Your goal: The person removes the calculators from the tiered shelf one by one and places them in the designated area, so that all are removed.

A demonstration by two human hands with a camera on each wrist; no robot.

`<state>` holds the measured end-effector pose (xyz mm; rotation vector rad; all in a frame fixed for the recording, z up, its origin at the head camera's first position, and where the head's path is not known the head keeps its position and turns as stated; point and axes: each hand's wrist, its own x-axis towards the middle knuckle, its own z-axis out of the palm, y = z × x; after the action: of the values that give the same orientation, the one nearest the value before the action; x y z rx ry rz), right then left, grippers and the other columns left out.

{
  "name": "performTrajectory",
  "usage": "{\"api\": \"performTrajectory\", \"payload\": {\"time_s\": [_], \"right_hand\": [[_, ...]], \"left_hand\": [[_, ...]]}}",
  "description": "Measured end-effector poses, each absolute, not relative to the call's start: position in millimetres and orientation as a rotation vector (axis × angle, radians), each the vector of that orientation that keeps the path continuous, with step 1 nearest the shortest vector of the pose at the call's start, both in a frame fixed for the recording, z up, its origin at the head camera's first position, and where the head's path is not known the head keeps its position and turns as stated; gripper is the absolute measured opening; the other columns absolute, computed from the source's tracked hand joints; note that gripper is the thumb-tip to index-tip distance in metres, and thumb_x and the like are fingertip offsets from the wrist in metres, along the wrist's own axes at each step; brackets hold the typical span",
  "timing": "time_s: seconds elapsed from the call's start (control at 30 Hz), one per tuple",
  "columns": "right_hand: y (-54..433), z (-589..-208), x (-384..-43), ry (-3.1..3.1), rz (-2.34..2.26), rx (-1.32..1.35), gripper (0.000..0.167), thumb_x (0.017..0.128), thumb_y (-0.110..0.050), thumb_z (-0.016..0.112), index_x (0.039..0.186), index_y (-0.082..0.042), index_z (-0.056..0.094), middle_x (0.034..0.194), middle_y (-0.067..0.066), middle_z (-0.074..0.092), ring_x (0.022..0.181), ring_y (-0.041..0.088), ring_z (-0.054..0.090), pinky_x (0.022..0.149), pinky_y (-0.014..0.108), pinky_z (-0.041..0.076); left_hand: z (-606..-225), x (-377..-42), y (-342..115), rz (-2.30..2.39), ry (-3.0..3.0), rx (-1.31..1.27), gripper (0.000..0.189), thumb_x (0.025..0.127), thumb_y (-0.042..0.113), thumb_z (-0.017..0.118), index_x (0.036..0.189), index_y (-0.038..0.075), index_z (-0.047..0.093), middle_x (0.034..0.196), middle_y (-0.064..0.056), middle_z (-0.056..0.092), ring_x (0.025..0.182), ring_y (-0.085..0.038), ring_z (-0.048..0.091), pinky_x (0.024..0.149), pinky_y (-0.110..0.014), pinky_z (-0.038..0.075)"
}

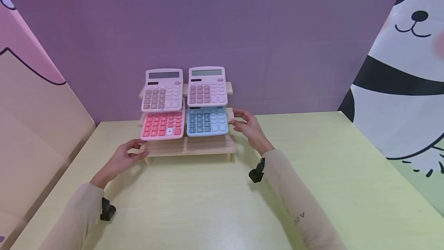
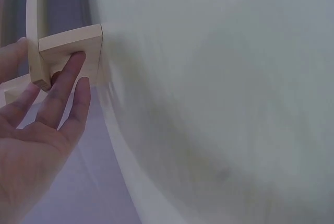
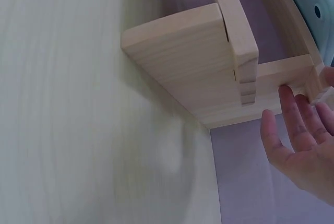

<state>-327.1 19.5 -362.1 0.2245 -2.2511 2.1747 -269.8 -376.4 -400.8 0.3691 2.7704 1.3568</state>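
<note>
A wooden tiered display stand point(image 1: 187, 146) stands on the table against the purple backdrop. Two pale pink calculators lean on its upper tier, one on the left point(image 1: 162, 90) and one on the right point(image 1: 207, 86). Below them sit a bright pink calculator point(image 1: 163, 125) and a blue calculator point(image 1: 207, 121). At the stand's lower left end, my left hand point(image 1: 123, 158) grips the board, with fingertips against the end piece point(image 2: 88, 46) in the left wrist view. My right hand point(image 1: 252, 130) holds the right end of the middle tier, fingers touching the side panel point(image 3: 188, 67).
The pale yellow-green table point(image 1: 312, 173) stretches to the right and in front of the stand. A cream and pink printed panel point(image 1: 31, 99) borders it on the left, a panda-print panel point(image 1: 409, 68) on the right. Behind rises the purple backdrop point(image 1: 277, 41).
</note>
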Motion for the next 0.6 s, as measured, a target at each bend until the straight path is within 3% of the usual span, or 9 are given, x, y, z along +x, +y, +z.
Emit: {"api": "performTrajectory", "payload": {"time_s": [0.4, 0.6], "right_hand": [[15.8, -361.6, -325.7, -2.301, 2.124, 0.208, 0.044, 0.089, -0.003, 0.054, 0.132, -0.004, 0.042, 0.128, 0.016, 0.045, 0.095, 0.01, 0.058, 0.097, 0.044, 0.045], [17.5, -361.1, -326.1, -2.328, 2.112, 0.18, 0.046, 0.091, -0.007, 0.054, 0.134, -0.006, 0.04, 0.13, 0.015, 0.043, 0.1, 0.012, 0.057, 0.099, 0.044, 0.043]], "left_hand": [[-399.4, -268.7, -379.1, 1.382, 2.735, 0.354, 0.058, 0.088, 0.028, 0.061, 0.134, 0.0, 0.039, 0.124, -0.02, 0.046, 0.103, -0.029, 0.051, 0.083, -0.032, 0.053], [-400.3, -271.5, -381.3, 1.426, 2.697, 0.42, 0.057, 0.087, 0.025, 0.062, 0.133, -0.001, 0.04, 0.124, -0.021, 0.046, 0.096, -0.028, 0.054, 0.077, -0.025, 0.053]]}}
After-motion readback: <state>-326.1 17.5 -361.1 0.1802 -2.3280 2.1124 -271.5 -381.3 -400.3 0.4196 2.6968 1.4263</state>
